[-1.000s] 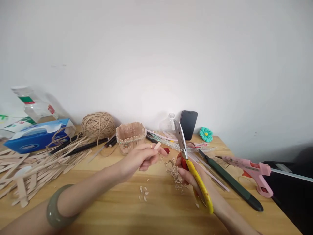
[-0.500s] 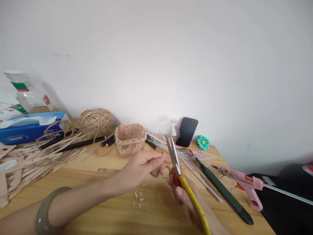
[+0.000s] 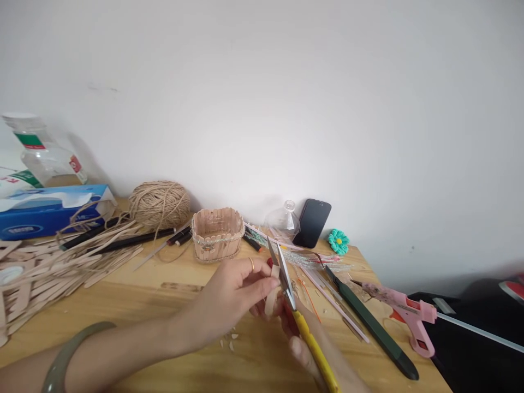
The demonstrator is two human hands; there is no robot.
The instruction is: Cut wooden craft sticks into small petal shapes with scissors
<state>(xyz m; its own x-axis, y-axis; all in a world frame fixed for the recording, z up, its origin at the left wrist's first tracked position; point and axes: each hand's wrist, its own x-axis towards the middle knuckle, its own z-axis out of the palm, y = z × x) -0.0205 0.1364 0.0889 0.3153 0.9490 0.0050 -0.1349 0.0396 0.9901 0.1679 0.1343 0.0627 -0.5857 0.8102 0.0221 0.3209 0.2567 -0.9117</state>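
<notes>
Between the thumb and fingers of my left hand (image 3: 241,292) is a short piece of flat wooden craft stick (image 3: 272,293), held upright. My right hand (image 3: 305,341) grips yellow-handled scissors (image 3: 301,319), their blades parted and pointing up and away. The blades are right beside the stick piece; I cannot tell whether they touch it. Small wood chips (image 3: 230,344) lie on the table under my hands. Beyond my left hand stands a small basket (image 3: 216,240) made of wooden sticks, with a twisted trim around it.
Loose wooden sticks (image 3: 53,284), a ball of twine (image 3: 159,204) and a blue tissue box (image 3: 53,210) are at left. Behind my hands are a phone (image 3: 313,222) and a small glass bottle (image 3: 289,218). A dark green tool (image 3: 372,322) and pink glue gun (image 3: 403,308) lie at right.
My left hand has turned the stick piece more upright. The scissors have come left and down, closer to it. The view has shifted slightly.
</notes>
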